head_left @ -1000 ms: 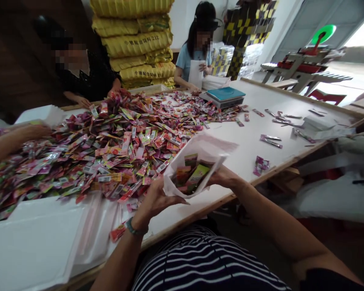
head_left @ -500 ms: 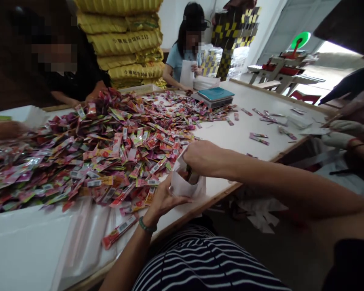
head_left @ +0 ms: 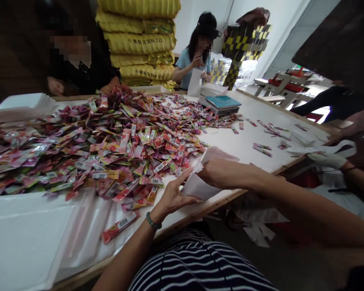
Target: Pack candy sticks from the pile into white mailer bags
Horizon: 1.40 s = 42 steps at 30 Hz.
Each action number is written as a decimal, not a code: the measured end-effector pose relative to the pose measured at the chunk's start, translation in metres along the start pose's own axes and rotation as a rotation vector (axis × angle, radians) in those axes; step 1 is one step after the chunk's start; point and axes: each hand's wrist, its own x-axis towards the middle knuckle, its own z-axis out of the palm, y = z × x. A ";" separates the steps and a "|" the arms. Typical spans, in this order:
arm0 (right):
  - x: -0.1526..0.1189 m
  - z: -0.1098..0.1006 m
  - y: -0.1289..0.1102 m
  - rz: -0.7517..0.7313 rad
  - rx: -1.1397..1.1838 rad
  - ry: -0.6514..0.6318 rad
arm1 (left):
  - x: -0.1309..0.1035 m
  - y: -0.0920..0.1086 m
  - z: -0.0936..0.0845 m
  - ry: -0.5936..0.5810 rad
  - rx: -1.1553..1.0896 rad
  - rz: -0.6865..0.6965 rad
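Packets [head_left: 133,141] lie heaped across the worktop [head_left: 242,149]. Over its near edge the left hand [head_left: 171,197] grasps a white bag [head_left: 200,188]; the right hand [head_left: 220,171] reaches into the bag's mouth, fingers hidden, clenched or loose I cannot tell. Flat white sleeves [head_left: 27,238] lie leftward along that edge.

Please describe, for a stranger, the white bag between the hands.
On the white table, find the packet heap. At its near right, the left hand holds the bag; unlike the flat bags, it has the right hand at its mouth.
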 end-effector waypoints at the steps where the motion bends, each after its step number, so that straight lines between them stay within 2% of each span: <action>1: -0.010 -0.005 0.000 -0.018 0.033 0.097 | 0.001 0.000 -0.001 0.005 0.000 0.003; 4: -0.041 -0.003 -0.001 -0.054 0.180 0.404 | 0.005 0.002 -0.004 0.045 0.017 -0.011; 6: -0.053 0.020 0.002 -0.025 0.278 0.629 | 0.012 0.006 -0.006 0.059 0.022 -0.020; 7: -0.055 0.036 0.004 0.036 0.337 0.783 | 0.015 0.009 -0.006 0.059 0.024 -0.022; 9: -0.052 0.072 0.012 0.273 0.503 1.132 | 0.022 0.015 -0.007 0.076 0.039 -0.034; 10: -0.047 0.088 0.017 0.382 0.626 1.241 | 0.025 0.017 -0.008 0.093 0.049 -0.043; 11: -0.040 0.102 0.020 0.450 0.775 1.274 | 0.027 0.018 -0.008 0.113 0.055 -0.052; 12: -0.033 0.112 0.023 0.483 0.937 1.261 | 0.029 0.018 -0.007 0.135 0.060 -0.062; 14: -0.017 0.125 0.025 0.455 1.241 1.184 | 0.030 0.016 -0.007 0.180 0.071 -0.080; 17: -0.001 0.125 0.021 0.353 1.512 1.103 | 0.028 0.014 -0.009 0.263 0.105 -0.111; 20: 0.000 0.109 0.014 0.345 1.541 1.068 | 0.021 0.030 -0.014 0.396 0.110 -0.170; 22: -0.005 0.091 0.008 0.361 1.514 1.112 | 0.014 0.055 -0.020 0.502 0.076 -0.260; 25: -0.011 0.068 0.002 0.326 1.444 1.152 | 0.004 0.092 -0.027 0.599 0.009 -0.403; 27: -0.006 0.067 0.001 0.318 1.390 1.127 | 0.001 0.098 -0.031 0.632 -0.011 -0.454; 29: 0.008 0.081 0.004 0.363 1.358 1.067 | 0.001 0.082 -0.034 0.641 -0.012 -0.506; 33: 0.046 0.135 0.014 0.542 1.306 1.007 | 0.006 0.021 -0.037 0.652 -0.103 -0.570; 35: 0.057 0.155 0.016 0.606 1.306 1.016 | 0.009 0.002 -0.037 0.668 -0.199 -0.557; 39: 0.055 0.169 0.015 0.590 1.424 0.870 | 0.012 -0.008 -0.034 0.610 -0.263 -0.438; 40: 0.053 0.171 0.016 0.590 1.446 0.837 | 0.014 -0.010 -0.034 0.626 -0.281 -0.417; 42: 0.049 0.173 0.023 0.655 1.415 0.874 | 0.016 -0.019 -0.035 0.659 -0.342 -0.393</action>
